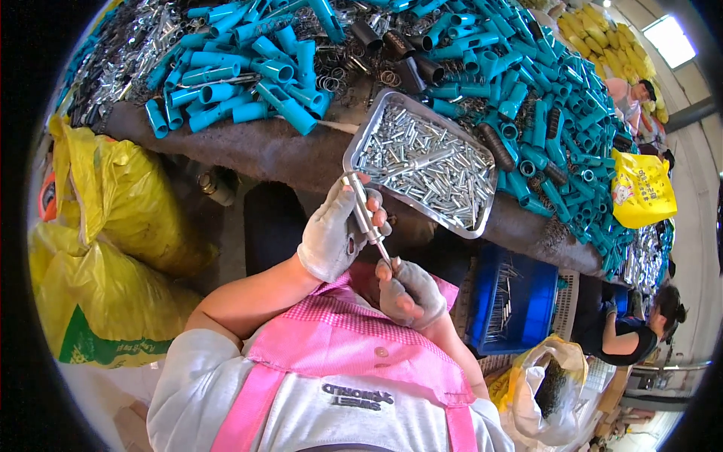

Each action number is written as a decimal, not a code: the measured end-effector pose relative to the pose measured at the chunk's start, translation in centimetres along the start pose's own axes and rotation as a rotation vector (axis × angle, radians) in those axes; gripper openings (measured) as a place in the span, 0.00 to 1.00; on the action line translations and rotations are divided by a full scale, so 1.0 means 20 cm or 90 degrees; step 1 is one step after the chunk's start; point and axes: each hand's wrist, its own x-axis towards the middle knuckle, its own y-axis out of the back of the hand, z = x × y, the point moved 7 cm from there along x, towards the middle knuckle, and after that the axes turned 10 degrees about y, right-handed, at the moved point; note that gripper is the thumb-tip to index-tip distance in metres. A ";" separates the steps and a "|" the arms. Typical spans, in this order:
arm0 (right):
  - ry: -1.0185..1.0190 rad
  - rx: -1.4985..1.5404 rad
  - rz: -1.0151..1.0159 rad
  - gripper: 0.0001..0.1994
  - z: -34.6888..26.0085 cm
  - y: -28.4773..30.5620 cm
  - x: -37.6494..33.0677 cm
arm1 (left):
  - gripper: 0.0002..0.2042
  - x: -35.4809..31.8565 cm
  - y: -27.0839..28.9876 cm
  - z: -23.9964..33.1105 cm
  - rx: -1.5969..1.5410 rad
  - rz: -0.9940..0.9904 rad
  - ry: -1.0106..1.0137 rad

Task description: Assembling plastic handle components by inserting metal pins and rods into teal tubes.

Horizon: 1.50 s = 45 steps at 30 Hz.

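My left hand (329,232), in a pale glove with bare fingertips, is wrapped round a silver metal tube (361,206) held slantwise in front of my chest. A thin metal rod (385,251) sticks out of its lower end. My right hand (413,295), gloved the same way, is closed with thumb and fingertips on the end of that rod. Just beyond my hands, a metal tray (357,145) of small silver pins (433,167) rests at the bench edge. A longer silver piece (425,160) lies across the pins.
Teal plastic tubes (290,108) are heaped across the bench (226,160), with springs and metal parts among them. Yellow sacks (113,279) stand at left. A blue crate (531,301) holding metal rods and an open sack (546,388) are at right. Another person (636,331) sits farther right.
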 end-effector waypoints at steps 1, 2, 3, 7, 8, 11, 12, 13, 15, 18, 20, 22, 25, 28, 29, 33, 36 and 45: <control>-0.006 0.102 -0.009 0.16 0.01 0.01 -0.01 | 0.14 -0.01 -0.01 0.01 0.020 0.010 -0.028; 0.014 -0.212 0.060 0.13 -0.03 0.02 0.00 | 0.14 -0.01 -0.01 0.02 0.044 0.021 -0.059; 0.097 -0.581 0.170 0.13 -0.07 0.01 0.00 | 0.13 -0.01 0.00 0.00 0.055 0.036 -0.051; 0.122 -0.650 0.140 0.13 -0.14 0.00 0.01 | 0.15 -0.04 0.02 -0.15 0.163 0.066 -0.035; 0.027 -0.438 0.110 0.12 -0.10 0.00 0.00 | 0.16 -0.04 0.02 -0.15 0.138 0.044 0.003; 0.075 -0.778 -0.025 0.15 -0.17 -0.03 -0.03 | 0.17 -0.06 0.00 -0.16 0.125 0.060 0.096; 0.050 -0.816 0.021 0.15 -0.20 0.01 -0.05 | 0.14 -0.07 -0.02 -0.15 0.108 0.084 0.121; 0.213 -0.826 0.053 0.12 -0.27 0.02 -0.07 | 0.14 -0.07 -0.03 -0.15 0.141 0.078 0.174; 0.168 -0.495 0.242 0.11 -0.30 0.20 -0.12 | 0.16 -0.10 -0.05 -0.19 0.176 0.087 0.297; 0.293 -0.248 0.255 0.22 -0.30 0.22 -0.09 | 0.15 -0.12 -0.07 -0.27 0.189 0.023 0.407; 0.207 -0.128 0.189 0.22 -0.23 0.23 -0.06 | 0.14 -0.10 -0.06 -0.33 0.270 0.020 0.428; 0.186 -0.103 0.230 0.17 -0.22 0.25 -0.11 | 0.14 -0.10 -0.07 -0.38 0.312 0.057 0.451; 0.308 -0.145 0.310 0.14 -0.26 0.37 -0.15 | 0.17 -0.07 -0.05 -0.43 0.352 0.057 0.458; 0.357 -0.236 0.325 0.14 -0.27 0.42 -0.19 | 0.16 -0.05 -0.03 -0.47 0.384 0.070 0.475; 0.394 -0.217 0.317 0.13 -0.28 0.43 -0.22 | 0.16 -0.03 -0.03 -0.50 0.372 0.062 0.499; 0.518 -0.355 0.530 0.09 -0.42 0.71 -0.60 | 0.15 -0.03 0.03 -0.58 0.238 0.108 0.562; 0.567 -0.347 0.864 0.06 -0.38 1.33 -1.07 | 0.14 0.00 0.10 -0.62 0.260 0.125 0.584; 0.268 -0.648 1.106 0.16 -0.23 1.88 -1.59 | 0.13 0.05 0.20 -0.72 0.243 0.199 0.615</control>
